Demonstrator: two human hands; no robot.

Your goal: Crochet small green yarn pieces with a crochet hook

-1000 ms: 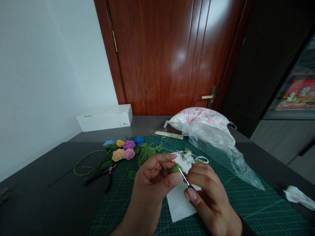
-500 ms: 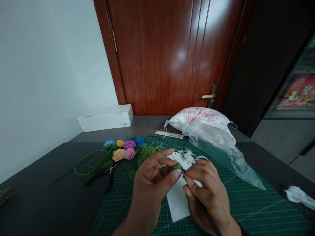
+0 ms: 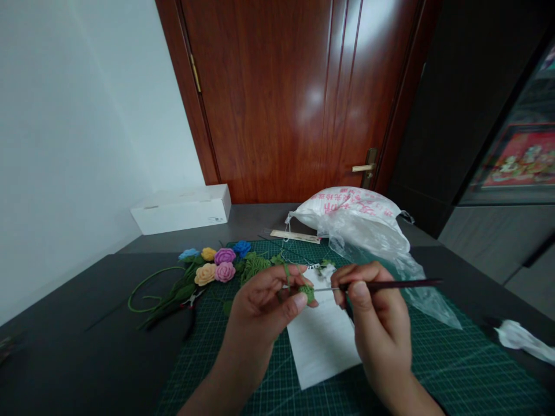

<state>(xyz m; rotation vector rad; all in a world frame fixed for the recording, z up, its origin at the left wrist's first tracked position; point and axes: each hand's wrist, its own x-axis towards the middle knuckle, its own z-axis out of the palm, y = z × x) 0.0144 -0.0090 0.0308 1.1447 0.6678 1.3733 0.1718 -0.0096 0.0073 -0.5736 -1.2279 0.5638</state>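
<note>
My left hand [image 3: 269, 303] pinches a small green crocheted piece [image 3: 307, 293] between thumb and fingers, with green yarn [image 3: 287, 276] looped over its index finger. A crochet hook [image 3: 390, 284] with a dark handle is held in my right hand [image 3: 375, 309]; it lies nearly level, its metal shaft reaching left to the green piece. Below the hands a white sheet of paper [image 3: 323, 346] rests on the green cutting mat [image 3: 459, 370]. A heap of green yarn [image 3: 255, 266] sits behind my left hand.
Crocheted flowers [image 3: 224, 256] with green stems and black-handled pliers [image 3: 189, 315] lie at the left. Farther back are a white box [image 3: 182, 209], a ruler [image 3: 295, 236] and a white plastic bag [image 3: 355, 211]. A crumpled white item [image 3: 524, 342] lies at the far right.
The hook has swung from a steep slant to nearly level, and my right hand has turned and moved slightly away from my left. The paper is less covered. The view has shifted slightly.
</note>
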